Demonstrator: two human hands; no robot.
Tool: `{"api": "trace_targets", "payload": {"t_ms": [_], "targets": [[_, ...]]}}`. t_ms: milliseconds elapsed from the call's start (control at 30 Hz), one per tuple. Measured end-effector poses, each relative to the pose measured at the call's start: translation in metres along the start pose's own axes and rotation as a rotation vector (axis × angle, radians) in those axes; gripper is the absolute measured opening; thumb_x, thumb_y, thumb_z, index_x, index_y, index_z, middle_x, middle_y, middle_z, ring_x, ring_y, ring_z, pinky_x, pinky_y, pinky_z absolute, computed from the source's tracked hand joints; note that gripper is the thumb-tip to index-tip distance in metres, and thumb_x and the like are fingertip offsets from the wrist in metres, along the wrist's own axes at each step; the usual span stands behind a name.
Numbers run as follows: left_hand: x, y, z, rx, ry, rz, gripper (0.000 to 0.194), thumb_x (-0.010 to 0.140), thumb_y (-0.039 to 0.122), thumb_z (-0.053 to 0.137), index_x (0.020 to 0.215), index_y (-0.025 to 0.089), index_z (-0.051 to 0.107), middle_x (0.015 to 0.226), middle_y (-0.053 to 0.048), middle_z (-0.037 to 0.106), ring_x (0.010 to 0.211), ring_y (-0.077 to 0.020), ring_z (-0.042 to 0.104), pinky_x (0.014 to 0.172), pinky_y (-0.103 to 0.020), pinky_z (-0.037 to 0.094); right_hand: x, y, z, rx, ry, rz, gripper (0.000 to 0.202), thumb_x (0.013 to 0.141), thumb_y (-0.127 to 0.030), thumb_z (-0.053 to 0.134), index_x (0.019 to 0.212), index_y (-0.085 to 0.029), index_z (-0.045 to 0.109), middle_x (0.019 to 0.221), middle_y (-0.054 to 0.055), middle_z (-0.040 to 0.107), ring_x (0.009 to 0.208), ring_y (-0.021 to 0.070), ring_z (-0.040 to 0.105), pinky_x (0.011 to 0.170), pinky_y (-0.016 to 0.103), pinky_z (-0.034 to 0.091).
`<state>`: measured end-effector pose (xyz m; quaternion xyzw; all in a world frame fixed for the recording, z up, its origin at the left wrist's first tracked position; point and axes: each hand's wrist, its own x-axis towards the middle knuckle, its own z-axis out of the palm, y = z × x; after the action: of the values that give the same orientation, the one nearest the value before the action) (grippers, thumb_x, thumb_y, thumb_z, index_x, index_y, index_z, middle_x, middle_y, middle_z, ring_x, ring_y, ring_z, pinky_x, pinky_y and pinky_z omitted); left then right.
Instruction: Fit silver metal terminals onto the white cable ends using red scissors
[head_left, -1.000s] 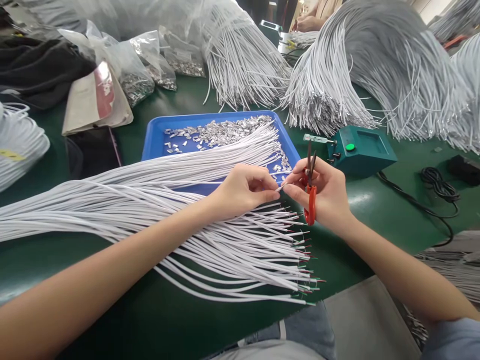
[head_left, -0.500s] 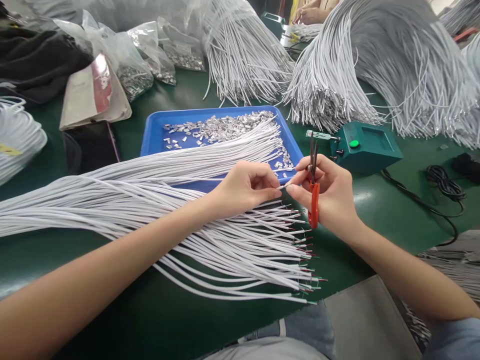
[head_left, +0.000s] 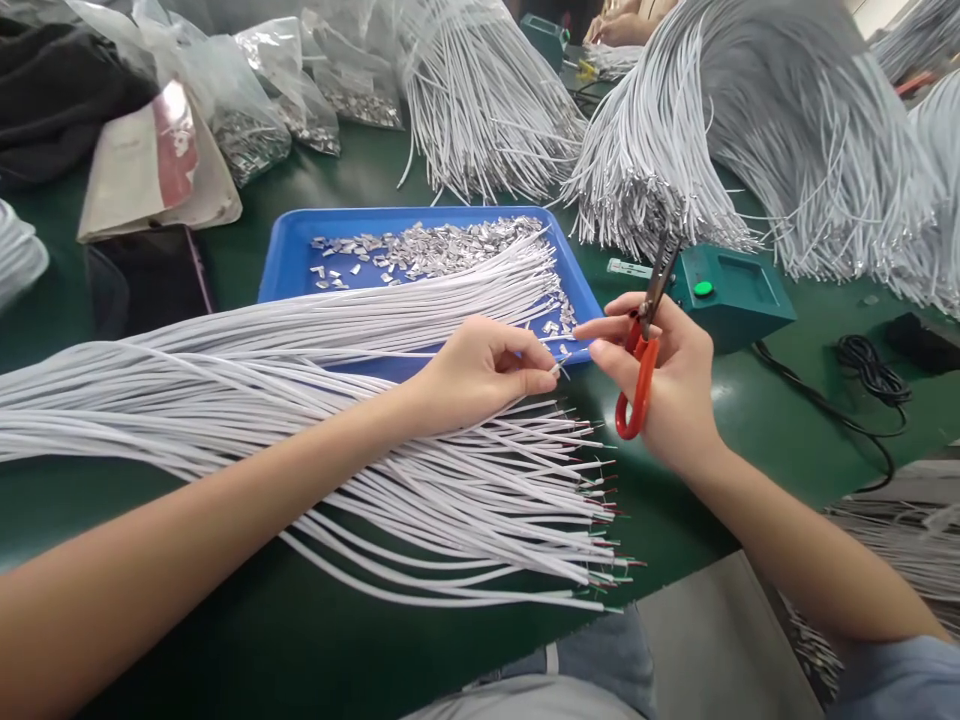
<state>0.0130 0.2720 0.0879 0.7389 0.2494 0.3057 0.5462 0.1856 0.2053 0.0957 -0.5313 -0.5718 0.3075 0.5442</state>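
Observation:
My left hand (head_left: pixel 480 372) pinches the end of one white cable between thumb and fingers, above a fanned spread of white cables (head_left: pixel 300 400) lying across the green table. My right hand (head_left: pixel 667 385) holds orange-handled snips (head_left: pixel 641 370) in its palm, blades pointing up and away; its thumb and forefinger sit a short gap to the right of the cable tip. Behind both hands stands a blue tray (head_left: pixel 296 265) with several small silver metal clips (head_left: pixel 427 245).
A green box with a green button (head_left: pixel 731 290) sits right of the tray, a black cord (head_left: pixel 862 360) beyond it. Big bundles of white cables (head_left: pixel 750 130) fill the back. Plastic bags of clips (head_left: pixel 247 140) lie back left. Another person's hand (head_left: pixel 615 25) shows at the far edge.
My right hand has drawn a little away to the right from the cable tip, and the snips have tilted so their blades lean right. The view has shifted slightly.

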Motion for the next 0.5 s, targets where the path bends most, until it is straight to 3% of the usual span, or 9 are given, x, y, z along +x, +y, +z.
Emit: {"api": "trace_targets", "payload": {"t_ms": [167, 333, 500], "targets": [[-0.0004, -0.0012, -0.0013, 0.064, -0.076, -0.006, 0.012, 0.075, 0.015, 0.061, 0.066, 0.01, 0.068, 0.059, 0.0, 0.063, 0.054, -0.0081, 0.053, 0.051, -0.017, 0.04, -0.0008, 0.006, 0.002, 0.114, -0.17, -0.038, 0.02, 0.077, -0.017, 0.065, 0.09, -0.023, 0.051, 0.086, 0.0, 0.07, 0.079, 0.0153, 0.068, 0.073, 0.03, 0.055], [-0.0015, -0.0042, -0.0013, 0.074, -0.096, 0.01, 0.014, 0.078, 0.014, 0.058, 0.068, 0.01, 0.067, 0.061, 0.0, 0.064, 0.057, -0.0085, 0.055, 0.054, -0.017, 0.041, -0.002, 0.0053, 0.0032, 0.103, -0.128, -0.042, 0.023, 0.074, -0.012, 0.066, 0.091, -0.022, 0.054, 0.077, -0.003, 0.068, 0.069, 0.0123, 0.066, 0.062, 0.025, 0.051], [-0.0023, -0.0026, -0.0011, 0.063, -0.062, 0.022, 0.012, 0.078, 0.017, 0.061, 0.071, 0.01, 0.069, 0.061, -0.001, 0.063, 0.054, -0.0069, 0.05, 0.049, -0.016, 0.038, 0.0005, 0.0043, 0.0024, 0.129, -0.126, -0.021, 0.023, 0.073, -0.012, 0.067, 0.089, -0.022, 0.055, 0.073, -0.004, 0.066, 0.066, 0.011, 0.063, 0.064, 0.026, 0.051]]}}
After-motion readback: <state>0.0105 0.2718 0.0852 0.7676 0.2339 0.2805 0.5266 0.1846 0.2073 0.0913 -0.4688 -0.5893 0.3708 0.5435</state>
